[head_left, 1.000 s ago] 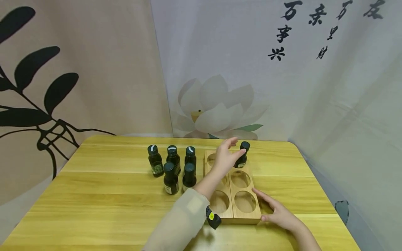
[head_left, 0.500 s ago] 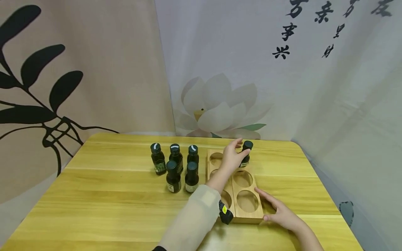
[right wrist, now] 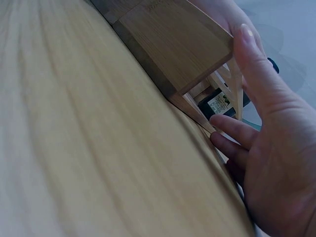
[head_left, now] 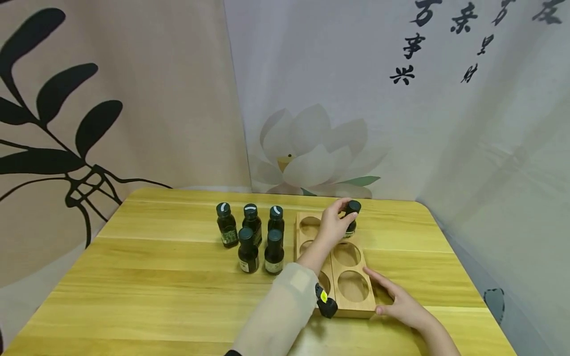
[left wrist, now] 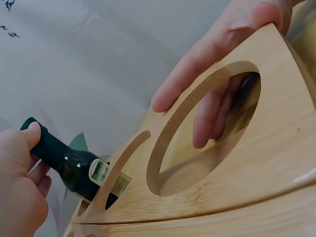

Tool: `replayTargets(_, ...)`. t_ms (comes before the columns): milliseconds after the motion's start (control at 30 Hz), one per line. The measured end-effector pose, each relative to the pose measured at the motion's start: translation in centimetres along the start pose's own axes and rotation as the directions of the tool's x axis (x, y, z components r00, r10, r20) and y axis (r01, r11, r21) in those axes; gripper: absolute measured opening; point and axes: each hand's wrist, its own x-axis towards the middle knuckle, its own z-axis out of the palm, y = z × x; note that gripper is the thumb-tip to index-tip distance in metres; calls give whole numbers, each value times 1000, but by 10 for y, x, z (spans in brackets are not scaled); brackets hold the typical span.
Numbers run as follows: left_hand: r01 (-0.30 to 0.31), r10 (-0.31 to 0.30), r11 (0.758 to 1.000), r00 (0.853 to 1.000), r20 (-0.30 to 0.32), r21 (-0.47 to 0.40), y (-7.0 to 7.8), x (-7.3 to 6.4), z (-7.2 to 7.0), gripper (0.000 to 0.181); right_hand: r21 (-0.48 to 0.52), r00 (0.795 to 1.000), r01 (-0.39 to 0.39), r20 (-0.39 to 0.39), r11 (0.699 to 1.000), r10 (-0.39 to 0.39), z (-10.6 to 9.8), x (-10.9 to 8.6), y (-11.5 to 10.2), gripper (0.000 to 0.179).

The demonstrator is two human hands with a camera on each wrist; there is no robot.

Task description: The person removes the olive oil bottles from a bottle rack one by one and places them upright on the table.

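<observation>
My left hand (head_left: 334,226) holds a small dark bottle (head_left: 354,207) by its black cap and neck. Thumb on the cap, as the left wrist view shows, with the other fingers on the far side. The bottle (left wrist: 78,168) sits in the far right hole of a light wooden bottle rack (head_left: 356,307), and its labelled lower part shows under the rack's top in the right wrist view. At the rack's near right corner rests my right hand (head_left: 401,304), thumb at the front corner and index finger extended along the side.
Left of the rack stand several more dark bottles, among them a front one (head_left: 274,254) and a far-left one (head_left: 227,227). The rack has round holes in two rows. Behind the wooden table (head_left: 156,277) hangs a printed cloth (head_left: 178,99).
My left hand's fingers have closed in around the bottle's cap and neck. The right hand stays at the rack's corner. The head view has shifted slightly.
</observation>
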Motion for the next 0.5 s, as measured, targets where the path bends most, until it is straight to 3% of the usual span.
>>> replayTargets(267, -9, 9, 1000, 1000, -5, -11, 3, -1, 1, 34, 7, 1000, 6, 2, 1000, -6, 0, -1, 3, 79)
replayTargets(500, -42, 41, 998, 999, -13, -37, 21, 0, 0, 33, -4, 1000, 4, -2, 1000, -4, 0, -1, 2, 79)
